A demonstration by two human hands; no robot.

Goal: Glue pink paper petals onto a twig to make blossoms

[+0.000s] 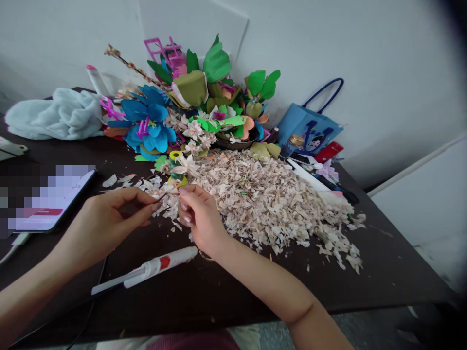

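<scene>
Left hand (104, 226) raised a little above the dark surface (226, 291), thumb and forefinger pressed together in a pinch on a thin dark stem (164, 197), the other fingers loosely curled below. Stem held in the air between both hands, slightly tilted upward toward the right hand, with no visible contact with the surface. Right hand (202, 214) just beside the far end of the stem, fingers bent and drawn together, thumb on top; the exact thing inside this grip too small to tell. Around the right wrist, a gold-coloured bangle (206, 256). Just beyond the fingertips, a small pale paper flower (185, 165) beside a yellow and green tape roll (175, 165). To the right of the hands, a large heap of pale paper scraps (270, 204), with loose pieces spreading under and around both hands. Below the hands, a white tube-shaped tool (156, 266) with a red mark, lying on the surface. On the left, a partly blurred tablet (54, 201). Farther back, against the white wall (365, 58), a big blue paper flower (146, 119) and green paper leaves (217, 63), with a light blue cloth (54, 114) on one side, and a blue bag (306, 119) with dark handles and a small bottle with a gold cap (292, 146) on the other.
</scene>
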